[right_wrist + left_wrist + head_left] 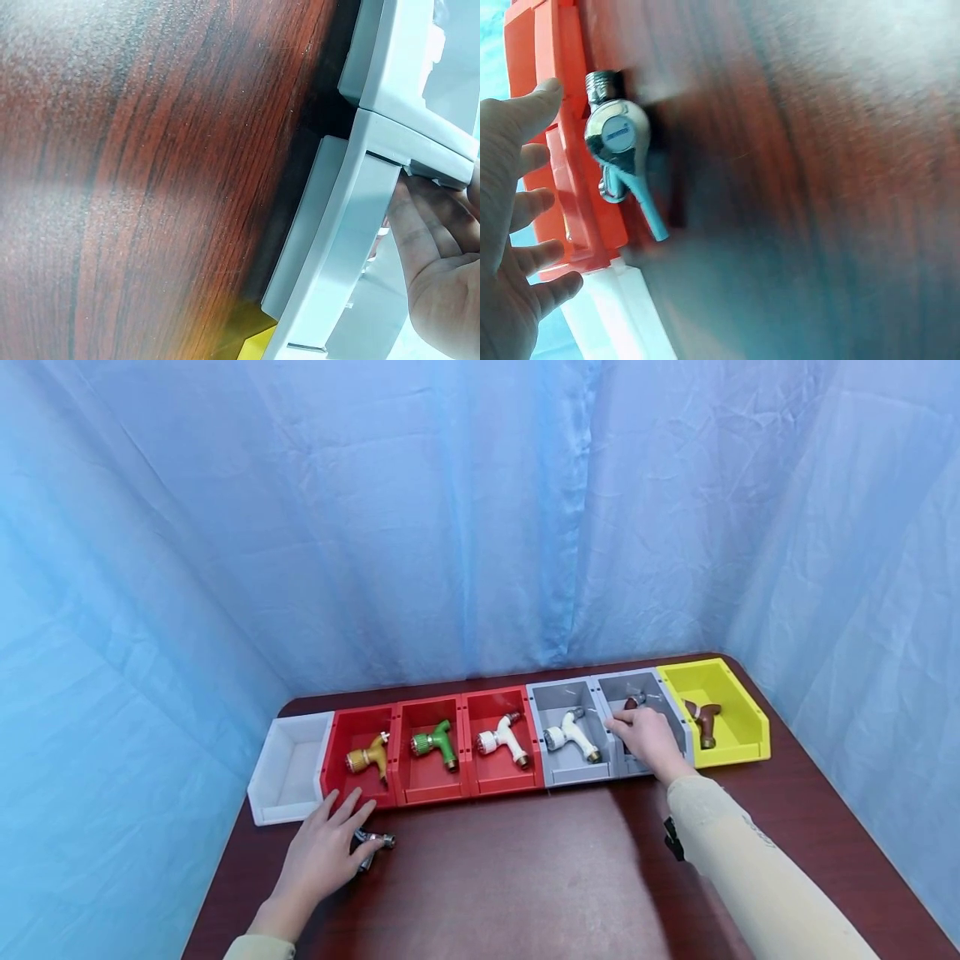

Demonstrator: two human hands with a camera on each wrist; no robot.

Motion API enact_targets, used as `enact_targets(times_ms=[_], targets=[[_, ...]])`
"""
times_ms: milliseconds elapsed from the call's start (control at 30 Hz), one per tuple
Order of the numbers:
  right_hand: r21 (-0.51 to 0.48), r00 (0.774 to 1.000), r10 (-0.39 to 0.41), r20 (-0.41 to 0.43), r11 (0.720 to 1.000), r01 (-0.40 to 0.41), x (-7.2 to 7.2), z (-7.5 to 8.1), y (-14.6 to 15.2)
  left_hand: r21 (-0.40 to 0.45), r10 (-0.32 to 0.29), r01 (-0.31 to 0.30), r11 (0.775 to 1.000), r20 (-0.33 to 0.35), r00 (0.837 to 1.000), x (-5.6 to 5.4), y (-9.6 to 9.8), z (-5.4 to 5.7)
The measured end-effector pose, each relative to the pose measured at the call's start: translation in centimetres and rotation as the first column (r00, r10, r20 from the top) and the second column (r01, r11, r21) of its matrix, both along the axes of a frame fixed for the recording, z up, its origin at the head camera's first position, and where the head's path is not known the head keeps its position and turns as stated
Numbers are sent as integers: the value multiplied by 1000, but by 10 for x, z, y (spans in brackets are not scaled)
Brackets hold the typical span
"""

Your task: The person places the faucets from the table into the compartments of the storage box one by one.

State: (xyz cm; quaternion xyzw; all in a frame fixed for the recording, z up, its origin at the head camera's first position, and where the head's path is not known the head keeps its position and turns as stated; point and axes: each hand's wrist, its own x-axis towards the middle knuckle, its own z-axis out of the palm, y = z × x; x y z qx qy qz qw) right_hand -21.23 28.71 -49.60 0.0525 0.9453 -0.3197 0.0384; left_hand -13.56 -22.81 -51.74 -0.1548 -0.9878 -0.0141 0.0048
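My left hand (322,852), fingers spread, hovers around a chrome tap (385,840) lying on the table in front of the red bins. In the left wrist view the tap (619,135) shows its round cap and lever, apart from the fingers (534,206). Over the second grey bin (678,718), my right hand (648,739) pinches the rim of its left side wall with curled fingers. A dark red tap (636,701) lies inside that bin, partly hidden by the hand. The right wrist view shows the fingers (416,225) against the wall's inner side.
Along the table's back stand a white bin (288,768), several red bins (431,793), another grey bin (577,774) and a yellow bin (738,756). They hold a yellow tap (369,758), a green tap (437,743), white taps (504,740) and a brown tap (707,722).
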Motion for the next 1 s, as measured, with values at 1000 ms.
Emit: enact_targets(times_ms=[1000], targets=[[-15, 1000, -18, 5, 1000, 18, -1, -4, 1, 31, -9, 7, 999, 69, 998, 25, -7, -18]])
